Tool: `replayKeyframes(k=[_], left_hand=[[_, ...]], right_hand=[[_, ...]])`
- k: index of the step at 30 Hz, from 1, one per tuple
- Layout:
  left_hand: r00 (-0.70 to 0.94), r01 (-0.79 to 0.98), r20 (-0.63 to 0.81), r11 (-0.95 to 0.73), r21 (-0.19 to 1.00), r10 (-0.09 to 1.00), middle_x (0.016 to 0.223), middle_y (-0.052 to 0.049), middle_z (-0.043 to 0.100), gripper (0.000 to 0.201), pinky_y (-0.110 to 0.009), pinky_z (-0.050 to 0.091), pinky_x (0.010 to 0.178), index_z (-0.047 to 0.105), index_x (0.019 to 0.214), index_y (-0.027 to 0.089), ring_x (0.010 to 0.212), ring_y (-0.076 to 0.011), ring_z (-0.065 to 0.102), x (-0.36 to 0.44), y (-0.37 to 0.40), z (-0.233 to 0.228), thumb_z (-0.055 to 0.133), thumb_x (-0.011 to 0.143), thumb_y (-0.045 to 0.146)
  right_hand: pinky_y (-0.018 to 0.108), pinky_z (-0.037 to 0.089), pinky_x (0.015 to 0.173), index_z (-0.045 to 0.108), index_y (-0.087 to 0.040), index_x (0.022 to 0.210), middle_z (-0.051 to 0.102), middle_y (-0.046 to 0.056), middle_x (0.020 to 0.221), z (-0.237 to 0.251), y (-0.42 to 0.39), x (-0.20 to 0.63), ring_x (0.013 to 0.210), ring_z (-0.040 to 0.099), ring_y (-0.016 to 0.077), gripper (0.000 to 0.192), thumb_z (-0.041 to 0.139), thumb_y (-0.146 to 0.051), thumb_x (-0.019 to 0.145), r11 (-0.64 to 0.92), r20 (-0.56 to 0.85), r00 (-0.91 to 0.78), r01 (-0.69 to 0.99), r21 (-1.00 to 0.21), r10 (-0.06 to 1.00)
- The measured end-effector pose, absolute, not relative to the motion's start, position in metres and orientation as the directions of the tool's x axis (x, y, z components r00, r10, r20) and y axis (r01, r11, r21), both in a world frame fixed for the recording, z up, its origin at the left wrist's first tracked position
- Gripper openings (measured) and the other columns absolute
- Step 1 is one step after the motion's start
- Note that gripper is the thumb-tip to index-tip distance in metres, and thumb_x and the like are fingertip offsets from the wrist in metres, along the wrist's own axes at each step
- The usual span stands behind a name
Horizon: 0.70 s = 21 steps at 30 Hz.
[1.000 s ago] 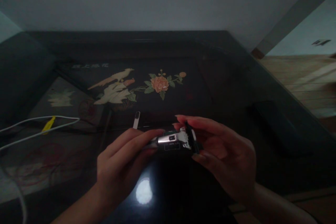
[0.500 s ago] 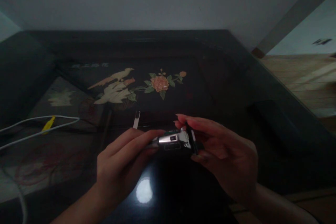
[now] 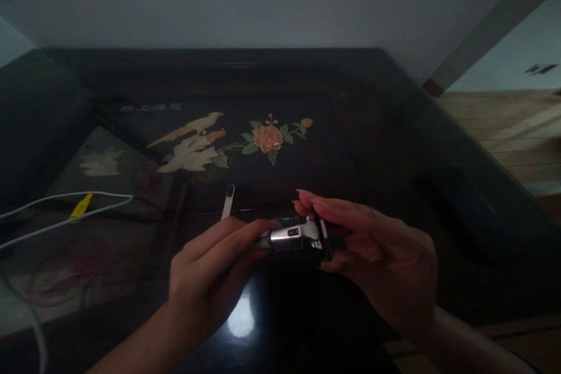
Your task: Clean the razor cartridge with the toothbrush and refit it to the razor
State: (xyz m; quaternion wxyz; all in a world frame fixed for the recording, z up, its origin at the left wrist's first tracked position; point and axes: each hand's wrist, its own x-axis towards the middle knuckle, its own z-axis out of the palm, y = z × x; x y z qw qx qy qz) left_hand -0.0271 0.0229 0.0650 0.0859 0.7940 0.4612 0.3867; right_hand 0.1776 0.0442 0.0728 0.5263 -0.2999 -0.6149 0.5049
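With the left hand (image 3: 205, 280) pinching the razor (image 3: 293, 236) handle and the right hand (image 3: 377, 263) pinching its head between them, steady the handle and press squarely, fingers off the blades.

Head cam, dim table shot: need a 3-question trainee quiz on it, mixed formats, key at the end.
1. True or false: the left hand and the right hand both grip the same small silver and black device.
2. Multiple choice: where do the white cables lie? A) on the right edge of the table B) on the left side of the table C) across the flower inlay
3. Fill in: on the dark table, beyond the hands, the inlay shows a bird and an orange ____.

Key: 1 true; 2 B; 3 flower.
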Motion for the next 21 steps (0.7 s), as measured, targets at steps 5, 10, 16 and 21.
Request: replayKeyframes(k=[5, 10, 16, 21], left_hand=[[0.272, 0.682, 0.545, -0.558, 0.473, 0.793, 0.083, 0.0, 0.07, 0.017, -0.015, 0.049, 0.058, 0.063, 0.103, 0.019, 0.065, -0.0094, 0.065, -0.0265, 0.0225, 0.0622, 0.048, 0.096, 0.024], [0.291, 0.652, 0.53, -0.57, 0.5, 0.797, 0.082, -0.003, 0.07, 0.017, -0.016, 0.048, 0.057, 0.062, 0.104, 0.016, 0.065, -0.0097, 0.064, -0.0278, 0.0188, 0.0621, 0.047, 0.096, 0.019], [0.252, 0.636, 0.513, -0.54, 0.551, 0.821, 0.083, -0.001, 0.068, 0.017, -0.017, 0.048, 0.062, 0.062, 0.104, 0.02, 0.068, -0.0104, 0.063, -0.0261, 0.0198, 0.0614, 0.05, 0.094, 0.015], [0.218, 0.602, 0.518, -0.532, 0.596, 0.827, 0.085, 0.001, 0.069, 0.02, -0.018, 0.049, 0.064, 0.063, 0.106, 0.022, 0.071, -0.0111, 0.063, -0.0255, 0.0198, 0.0575, 0.053, 0.091, 0.012]], right_hand=[[0.034, 0.057, 0.094, 0.068, -0.031, 0.116, 0.069, 0.001, 0.12, 0.0729, 0.0461, 0.1789, 0.109, 0.066, 0.0217, 0.044, 0.076, -0.013, 0.076, 0.279, 0.318, -0.284, -0.17, -0.945, 0.905], [0.029, 0.056, 0.096, 0.069, -0.029, 0.116, 0.07, -0.001, 0.118, 0.0736, 0.0476, 0.1791, 0.109, 0.066, 0.0189, 0.045, 0.076, -0.011, 0.075, 0.26, 0.306, -0.305, -0.183, -0.948, 0.902], [0.027, 0.054, 0.098, 0.067, -0.026, 0.118, 0.068, 0.001, 0.122, 0.0751, 0.0462, 0.1755, 0.112, 0.065, 0.0177, 0.046, 0.073, -0.007, 0.077, 0.154, 0.283, -0.33, -0.365, -0.918, 0.901], [0.028, 0.054, 0.098, 0.065, -0.026, 0.12, 0.069, 0.001, 0.121, 0.0758, 0.0458, 0.1751, 0.112, 0.064, 0.018, 0.048, 0.075, -0.008, 0.076, 0.094, 0.251, -0.334, -0.421, -0.902, 0.909]])
